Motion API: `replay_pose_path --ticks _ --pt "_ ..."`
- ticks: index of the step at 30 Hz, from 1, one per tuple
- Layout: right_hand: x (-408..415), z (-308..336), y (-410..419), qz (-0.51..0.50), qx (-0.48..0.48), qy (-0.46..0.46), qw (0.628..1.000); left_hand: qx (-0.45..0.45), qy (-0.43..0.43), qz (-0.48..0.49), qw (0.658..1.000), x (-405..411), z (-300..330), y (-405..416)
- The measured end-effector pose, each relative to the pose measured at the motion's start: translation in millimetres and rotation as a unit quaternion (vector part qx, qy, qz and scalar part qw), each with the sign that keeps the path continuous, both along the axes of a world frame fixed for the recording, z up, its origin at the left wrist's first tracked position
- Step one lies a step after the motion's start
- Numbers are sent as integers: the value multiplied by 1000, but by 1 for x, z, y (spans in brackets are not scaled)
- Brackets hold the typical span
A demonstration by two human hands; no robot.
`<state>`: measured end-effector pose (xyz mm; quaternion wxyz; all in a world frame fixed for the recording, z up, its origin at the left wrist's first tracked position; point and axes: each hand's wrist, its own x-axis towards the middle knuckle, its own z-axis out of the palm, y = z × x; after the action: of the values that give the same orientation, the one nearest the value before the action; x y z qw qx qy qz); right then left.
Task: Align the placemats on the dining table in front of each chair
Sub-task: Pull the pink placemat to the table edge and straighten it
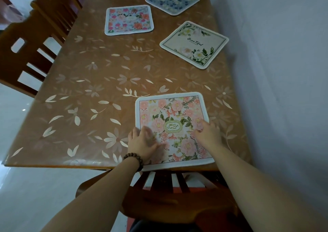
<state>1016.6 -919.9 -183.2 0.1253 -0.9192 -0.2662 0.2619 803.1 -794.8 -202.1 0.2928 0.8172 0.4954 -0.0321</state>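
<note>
1. Lower centre: pink-flowered placemat (173,127), white border, green leaves, green oval emblem.
2. Right of centre: cream placemat (194,44), white flowers, green leaves, dark line frame.
3. Upper centre: multicoloured floral placemat (129,19), pink and orange blooms.
4. Top: blue-and-white floral placemat (172,0).
5. Table cover (99,82): brown with pale petals.
6. Bead bracelet (133,159): dark brown.

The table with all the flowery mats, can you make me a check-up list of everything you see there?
Surface: wooden dining table under a clear flower-print cover.
Job's things: pink placemat square at the near edge; multicolour floral placemat left, roughly straight; cream placemat and blue placemat right, both turned crooked.
Clutter: nothing seen.
Grippers: left hand and right hand flat on the pink placemat, fingers open; bead bracelet on left wrist.
Cables: nothing seen.
Surroundings: near chair tucked under table, side chairs on left, wall on right.
</note>
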Motion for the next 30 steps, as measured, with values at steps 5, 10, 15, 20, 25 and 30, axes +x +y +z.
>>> replay_pose_path --ticks 5,10,15,20,25,30 --pt "-12 -2 -1 -18 0 -9 1000 -19 -19 -13 1000 -3 -1 11" --pt "-34 -5 0 -60 16 16 998 -16 -7 -55 998 9 5 54" --pt "-61 -6 11 -78 36 45 995 14 -18 -88 996 40 10 102" --pt "-61 -4 6 -81 20 6 996 52 7 -109 993 54 3 124" --pt "-19 -6 1 31 47 -89 994 69 47 -43 996 25 2 101" --pt "35 -15 30 152 11 -95 984 32 82 45 995 0 13 38"
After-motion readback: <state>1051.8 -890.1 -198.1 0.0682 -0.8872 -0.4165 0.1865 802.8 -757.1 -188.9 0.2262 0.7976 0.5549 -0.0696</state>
